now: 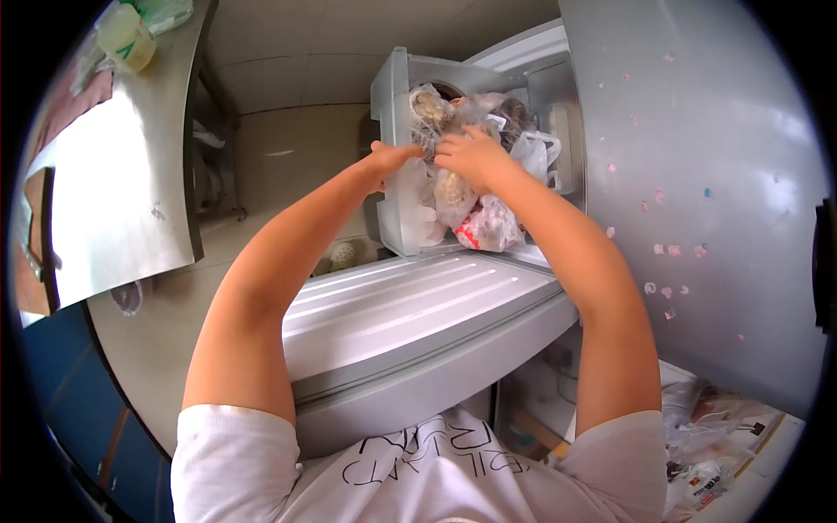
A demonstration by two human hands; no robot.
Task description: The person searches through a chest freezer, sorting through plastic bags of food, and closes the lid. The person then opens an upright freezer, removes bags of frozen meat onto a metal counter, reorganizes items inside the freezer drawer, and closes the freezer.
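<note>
A clear plastic freezer drawer is pulled out, filled with several plastic bags of food. My left hand grips the drawer's front wall, fingers reaching over the rim. Over the bags lies my right hand, its fingers apart and touching the plastic; no bag is plainly held. Just below those fingers is a clear bag with pale, lumpy contents. A similar knotted bag sits at the drawer's upper corner. Nearer to me lies a white bag with red marks. White bag handles stick up at the right.
The open fridge door with its ridged inner panel is between my body and the drawer. A grey fridge surface with small stickers rises at the right. A metal table stands at the left, bearing a plastic jug.
</note>
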